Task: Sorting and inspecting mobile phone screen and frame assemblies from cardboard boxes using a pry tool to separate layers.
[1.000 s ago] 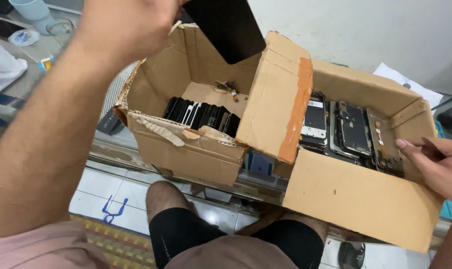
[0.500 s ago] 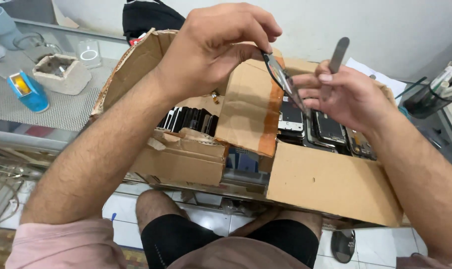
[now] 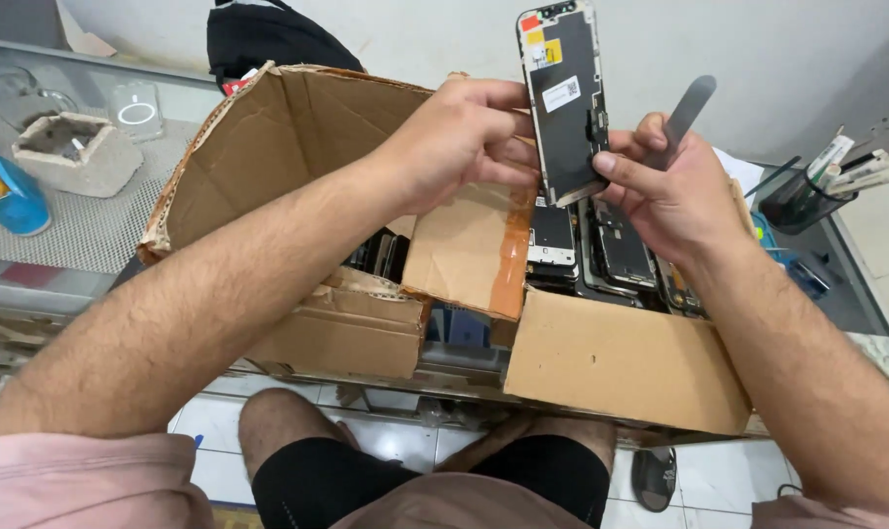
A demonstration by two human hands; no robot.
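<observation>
Head view — left hand (image 3: 464, 147) and right hand (image 3: 665, 186) both closed on upright phone screen (image 3: 564, 98).

Phone screen panel (image 3: 564, 103): lower edge covered by fingers of both hands; front face not visible.
Flat metal tool (image 3: 686, 112): lower part hidden inside right hand (image 3: 672, 191).
Stacked panels in left box (image 3: 384, 257): mostly hidden behind left forearm and flap.
Pen holder (image 3: 807, 196), far right: contents too small to identify.
Black bag (image 3: 268, 39): top cut off by edge.
</observation>
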